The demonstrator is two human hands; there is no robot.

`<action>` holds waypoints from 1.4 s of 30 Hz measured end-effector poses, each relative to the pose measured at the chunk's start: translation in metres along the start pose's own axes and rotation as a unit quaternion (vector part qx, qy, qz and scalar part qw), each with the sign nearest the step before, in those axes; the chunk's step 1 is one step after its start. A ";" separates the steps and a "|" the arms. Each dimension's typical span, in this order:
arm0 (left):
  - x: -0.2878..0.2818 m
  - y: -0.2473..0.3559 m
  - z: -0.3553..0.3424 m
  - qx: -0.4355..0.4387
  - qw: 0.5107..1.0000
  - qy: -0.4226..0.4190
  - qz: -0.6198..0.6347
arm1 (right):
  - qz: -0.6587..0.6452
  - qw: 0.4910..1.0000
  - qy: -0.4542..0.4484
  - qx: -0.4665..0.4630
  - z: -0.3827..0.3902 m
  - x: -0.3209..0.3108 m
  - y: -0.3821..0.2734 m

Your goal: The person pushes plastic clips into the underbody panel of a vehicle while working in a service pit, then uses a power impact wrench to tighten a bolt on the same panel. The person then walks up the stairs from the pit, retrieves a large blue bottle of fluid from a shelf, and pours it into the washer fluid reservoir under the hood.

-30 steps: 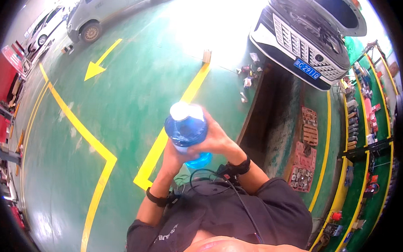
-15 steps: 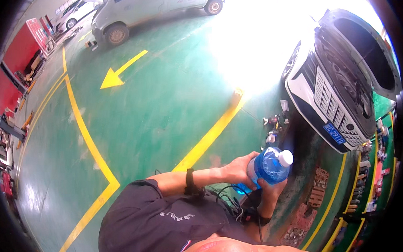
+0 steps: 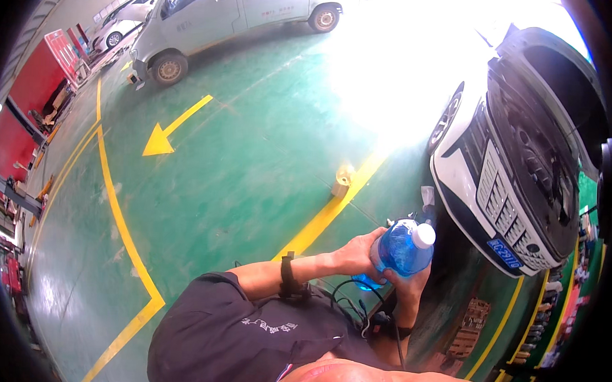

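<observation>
A large clear plastic bottle of blue liquid (image 3: 405,252) with a white cap is held between both my hands in front of me. My left hand (image 3: 358,255) is wrapped round its left side, while my right hand (image 3: 409,283) grips the near right side, low on the bottle. The cap end tilts up and to the right, and the cap is on. Some of my fingers are hidden behind the bottle. Close by, dark cables (image 3: 359,307) loop near my chest, under the bottle.
Ahead to the right stands a white car (image 3: 448,176) with its hood raised. A light van (image 3: 224,26) is parked at the far left. On the green floor sits a small yellow object (image 3: 342,182), beside a yellow line. Tool trays (image 3: 470,325) and shelves of parts lie at right.
My view has shifted, so the car and van sit lower in it. Both hands keep their hold on the bottle, which stays at about the same place before me.
</observation>
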State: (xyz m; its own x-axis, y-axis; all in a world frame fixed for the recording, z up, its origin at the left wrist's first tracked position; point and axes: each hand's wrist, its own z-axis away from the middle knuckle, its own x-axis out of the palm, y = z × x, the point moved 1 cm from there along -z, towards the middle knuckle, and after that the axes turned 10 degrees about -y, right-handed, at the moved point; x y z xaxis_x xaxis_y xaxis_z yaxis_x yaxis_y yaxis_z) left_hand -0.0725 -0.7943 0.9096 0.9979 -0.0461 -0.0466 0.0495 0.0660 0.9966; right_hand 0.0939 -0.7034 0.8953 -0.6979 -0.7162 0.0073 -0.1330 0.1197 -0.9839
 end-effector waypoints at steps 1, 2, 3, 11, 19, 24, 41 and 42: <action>-0.008 0.002 -0.018 0.001 1.000 0.000 -0.001 | 0.010 1.000 -0.004 -0.003 -0.018 -0.012 0.007; -0.016 0.002 -0.036 0.001 1.000 0.001 -0.001 | 0.019 1.000 -0.008 -0.007 -0.036 -0.020 0.013; -0.024 -0.001 -0.055 0.002 1.000 0.004 -0.003 | 0.013 1.000 0.007 -0.009 -0.054 -0.025 0.015; -0.092 -0.004 -0.220 0.088 0.995 -0.008 -0.040 | 0.081 0.992 0.072 -0.072 -0.200 -0.077 0.001; -0.144 0.014 -0.364 0.082 0.992 -0.081 -0.045 | 0.207 0.972 0.086 -0.067 -0.319 -0.148 -0.003; -0.153 0.012 -0.441 0.066 0.992 -0.098 -0.038 | 0.324 0.942 0.085 -0.040 -0.378 -0.199 0.000; -0.167 0.010 -0.753 0.046 0.976 -0.197 -0.077 | 0.377 0.854 0.360 -0.006 -0.516 -0.427 0.037; -0.173 0.009 -0.767 0.035 0.980 -0.186 -0.066 | 0.382 0.838 0.389 -0.001 -0.519 -0.440 0.038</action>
State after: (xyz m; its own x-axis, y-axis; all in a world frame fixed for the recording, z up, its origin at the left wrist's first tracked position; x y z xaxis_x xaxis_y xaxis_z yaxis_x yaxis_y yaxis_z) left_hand -0.2120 -0.0208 0.8746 0.8975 -0.4106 -0.1608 0.1616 -0.0330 0.9863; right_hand 0.0307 -0.0270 0.9476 -0.8269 0.2359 -0.5105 0.5624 0.3401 -0.7537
